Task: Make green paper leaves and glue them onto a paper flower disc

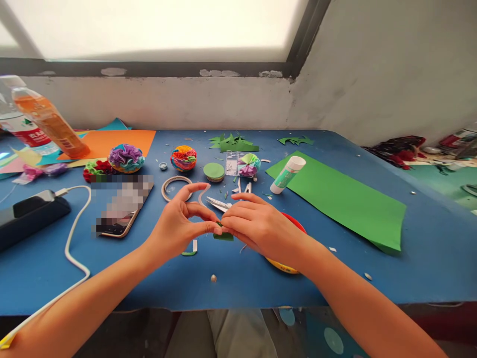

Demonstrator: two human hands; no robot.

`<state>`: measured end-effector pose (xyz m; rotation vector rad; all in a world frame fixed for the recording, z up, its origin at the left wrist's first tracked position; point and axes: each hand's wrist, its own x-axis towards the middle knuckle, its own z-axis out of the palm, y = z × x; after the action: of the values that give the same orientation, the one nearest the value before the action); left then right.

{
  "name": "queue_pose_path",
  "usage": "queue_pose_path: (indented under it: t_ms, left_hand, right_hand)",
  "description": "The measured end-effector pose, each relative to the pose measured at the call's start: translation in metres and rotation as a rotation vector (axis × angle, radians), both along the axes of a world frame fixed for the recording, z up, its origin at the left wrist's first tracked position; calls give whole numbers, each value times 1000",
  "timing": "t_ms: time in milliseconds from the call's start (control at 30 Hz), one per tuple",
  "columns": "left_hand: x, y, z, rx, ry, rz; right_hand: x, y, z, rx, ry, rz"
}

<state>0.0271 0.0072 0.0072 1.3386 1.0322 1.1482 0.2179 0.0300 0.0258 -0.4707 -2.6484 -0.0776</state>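
Note:
At the middle of the blue table, my left hand (182,219) pinches a small dark green paper piece (223,237) between thumb and finger, a thin pale strip (201,195) rising by its raised index finger. My right hand (261,221) meets it from the right, its fingertips closed on the same green piece. The piece is partly covered by the fingers. Just behind the hands lie open scissors (218,203), their handles partly under my right hand. A tape roll (164,190) lies behind my left hand, and a red and yellow ring (285,267) is partly beneath my right forearm.
A glue stick (287,175) stands tilted by a large green sheet (346,201). Colourful paper balls (183,158) and green discs (213,172) are farther back. At left are a phone (128,214), a cabled power bank (33,214) and bottles (50,119).

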Motion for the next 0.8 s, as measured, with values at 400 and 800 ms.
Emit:
queue_pose_path:
  t_ms: [400, 800]
  left_hand:
    - [2, -5, -5, 137, 137, 27]
    - [0, 0, -8, 128, 161, 125]
  right_hand:
    - [-2, -7, 2, -8, -1, -4]
    - [-5, 4, -8, 42, 116, -213]
